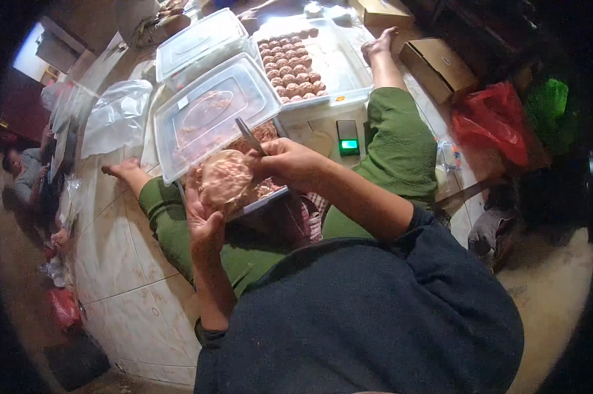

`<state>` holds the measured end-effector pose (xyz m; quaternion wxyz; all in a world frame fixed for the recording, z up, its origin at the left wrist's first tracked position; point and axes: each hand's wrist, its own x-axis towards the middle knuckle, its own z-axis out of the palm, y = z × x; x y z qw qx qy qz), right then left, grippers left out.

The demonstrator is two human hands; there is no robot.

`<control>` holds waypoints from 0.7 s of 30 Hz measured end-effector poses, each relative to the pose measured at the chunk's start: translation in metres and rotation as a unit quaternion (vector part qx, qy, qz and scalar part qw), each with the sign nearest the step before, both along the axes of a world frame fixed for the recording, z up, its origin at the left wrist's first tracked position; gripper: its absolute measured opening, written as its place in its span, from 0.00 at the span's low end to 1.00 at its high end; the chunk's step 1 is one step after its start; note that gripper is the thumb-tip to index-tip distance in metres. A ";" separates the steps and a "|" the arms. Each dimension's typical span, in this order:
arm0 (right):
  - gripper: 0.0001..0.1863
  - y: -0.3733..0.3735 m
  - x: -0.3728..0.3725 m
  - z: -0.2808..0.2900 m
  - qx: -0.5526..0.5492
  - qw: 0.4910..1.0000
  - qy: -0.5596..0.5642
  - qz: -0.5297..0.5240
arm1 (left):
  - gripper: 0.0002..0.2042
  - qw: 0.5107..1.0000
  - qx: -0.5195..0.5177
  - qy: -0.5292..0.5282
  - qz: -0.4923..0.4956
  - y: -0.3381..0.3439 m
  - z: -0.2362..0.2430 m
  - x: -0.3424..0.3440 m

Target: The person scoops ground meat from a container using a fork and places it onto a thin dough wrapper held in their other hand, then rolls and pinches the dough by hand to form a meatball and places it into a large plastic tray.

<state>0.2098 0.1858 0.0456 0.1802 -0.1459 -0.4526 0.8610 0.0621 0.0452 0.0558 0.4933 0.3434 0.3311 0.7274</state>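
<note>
My left hand (201,220) holds a large flattened lump of pink, minced-looking mixture (224,177). My right hand (283,157) is closed on a metal blade-like tool (247,134), its fingers at the lump's right edge. Beneath both hands is a plastic tub (250,210) of the same mixture, partly covered by a translucent lid (244,75) lying askew. Behind, an open translucent tub (349,92) holds rows of several pink balls (293,72). A small scale (348,148) with a green-lit display rests right of my hands.
My legs spread around the tubs on a tiled surface (126,308). Another lidded tub (198,39) stands behind. Clear sheeting (112,118) lies left, where another person (27,184) is at the far edge. A cardboard box (441,72) and red bag (490,125) are at right.
</note>
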 end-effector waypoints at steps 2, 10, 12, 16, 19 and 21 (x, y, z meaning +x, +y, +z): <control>0.13 -0.005 0.002 0.017 -0.009 0.997 -0.061 0.042 | 0.42 0.997 0.003 0.075 0.024 0.007 0.015 0.006; 0.18 -0.023 0.019 0.001 -0.094 0.995 -0.042 -0.007 | 0.45 0.951 0.029 0.238 0.196 0.028 0.023 0.018; 0.17 -0.046 0.016 -0.015 -0.103 0.988 0.064 -0.099 | 0.45 0.948 0.051 0.247 0.196 0.029 0.022 0.028; 0.07 -0.067 0.004 -0.001 0.025 0.980 0.113 -0.160 | 0.42 0.889 0.030 0.415 0.189 0.029 0.014 0.033; 0.08 -0.061 0.006 0.011 0.375 0.891 0.051 -0.251 | 0.38 0.939 0.051 0.315 0.126 0.028 0.013 0.032; 0.09 -0.052 0.005 0.017 0.544 0.794 0.028 -0.269 | 0.33 0.932 0.069 0.329 0.134 0.026 0.015 0.031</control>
